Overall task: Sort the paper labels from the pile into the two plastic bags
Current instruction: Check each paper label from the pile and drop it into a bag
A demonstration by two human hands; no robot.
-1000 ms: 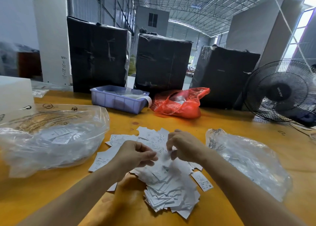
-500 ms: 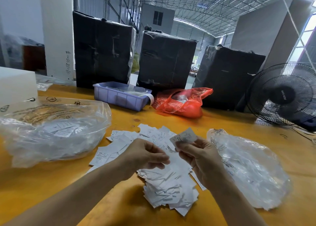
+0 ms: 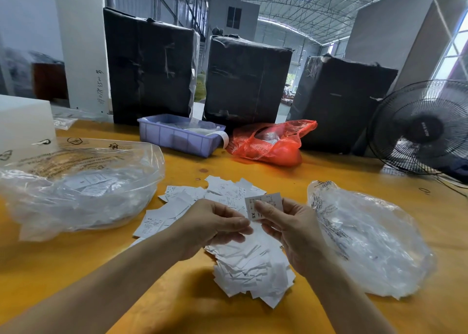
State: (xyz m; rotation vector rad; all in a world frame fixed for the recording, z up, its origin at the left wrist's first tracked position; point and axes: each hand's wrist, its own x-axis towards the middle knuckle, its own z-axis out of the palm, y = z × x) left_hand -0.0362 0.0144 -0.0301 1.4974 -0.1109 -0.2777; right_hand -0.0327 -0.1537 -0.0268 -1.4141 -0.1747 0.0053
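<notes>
Head view: we see both hands raised over the pile (image 3: 243,262) of labels on the yellow table (image 3: 177,308). The right hand (image 3: 291,235) pinches a label (image 3: 263,204) marked XS, thumb across its face. The left hand (image 3: 215,225) has its fingers curled, tips meeting at that label's lower corner; whether it truly grips the paper, we cannot tell. One clear bag (image 3: 76,181) lies left of the pile, labels inside; the other bag (image 3: 367,242) lies right, just beside the right wrist.
</notes>
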